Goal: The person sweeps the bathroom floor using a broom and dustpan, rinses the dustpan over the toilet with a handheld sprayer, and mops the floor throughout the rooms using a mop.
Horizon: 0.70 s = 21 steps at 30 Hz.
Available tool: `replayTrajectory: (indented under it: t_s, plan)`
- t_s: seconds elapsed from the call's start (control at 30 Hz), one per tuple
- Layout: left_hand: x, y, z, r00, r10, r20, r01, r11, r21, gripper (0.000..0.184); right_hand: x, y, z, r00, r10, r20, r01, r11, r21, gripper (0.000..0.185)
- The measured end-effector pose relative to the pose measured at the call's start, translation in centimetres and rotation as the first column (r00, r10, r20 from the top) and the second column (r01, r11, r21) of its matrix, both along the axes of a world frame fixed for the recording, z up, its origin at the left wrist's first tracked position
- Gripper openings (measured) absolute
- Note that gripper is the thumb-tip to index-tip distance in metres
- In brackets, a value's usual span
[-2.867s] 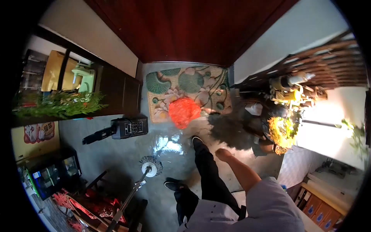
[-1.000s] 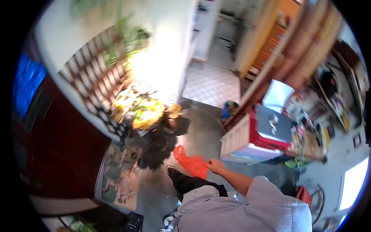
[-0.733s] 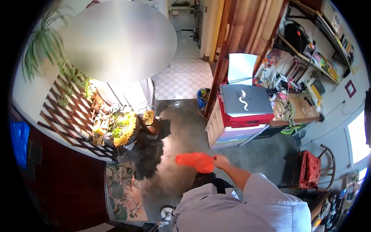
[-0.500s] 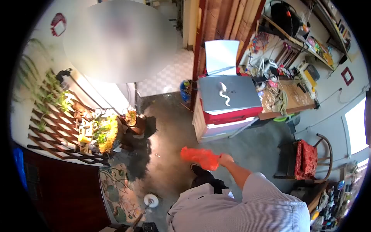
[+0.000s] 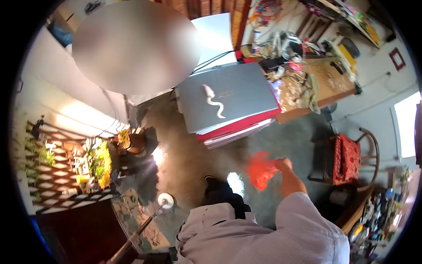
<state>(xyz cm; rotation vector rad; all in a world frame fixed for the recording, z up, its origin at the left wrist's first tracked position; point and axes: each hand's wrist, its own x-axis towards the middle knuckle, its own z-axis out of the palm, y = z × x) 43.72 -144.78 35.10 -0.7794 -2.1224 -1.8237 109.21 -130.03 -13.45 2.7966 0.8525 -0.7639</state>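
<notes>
My right hand point(image 5: 284, 165) is closed on a red plastic bag point(image 5: 262, 170), which hangs crumpled in front of my body above the floor. The bag is slightly smeared by motion. My left hand is out of sight. Ahead of me stands a cabinet with a grey top point(image 5: 237, 97). On that top lies a white, snake-shaped object point(image 5: 213, 101), apart from my hand.
A pole with a round white end point(image 5: 165, 200) slants up at lower left. Potted plants point(image 5: 99, 169) stand by a wooden lattice. To the right are a chair with red cloth point(image 5: 345, 159) and a cluttered workbench point(image 5: 329, 83). Wet patches shine on the floor point(image 5: 184, 145).
The cabinet is nearer and my view has shifted. My right hand has carried the red bag to the right and slightly up in view. More of the pole shows.
</notes>
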Motion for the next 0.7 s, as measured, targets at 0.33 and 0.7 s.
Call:
replayTrajectory:
  t_s: [0.33, 0.7]
  plan:
    - [0.0, 2.3, -1.5, 0.999, -0.015, 0.037, 0.021, 0.986, -0.166, 0.007, 6.5, 6.4, 0.9, 0.930, -0.218, -0.295, 0.299, 0.916, 0.267, 0.031]
    - [1.9, -3.8, -2.9, 0.996, -0.016, 0.092, 0.034, 0.981, -0.191, 0.013, -8.1, 9.7, -7.9, 0.715, 0.624, -0.316, -0.654, 0.757, 0.013, 0.014]
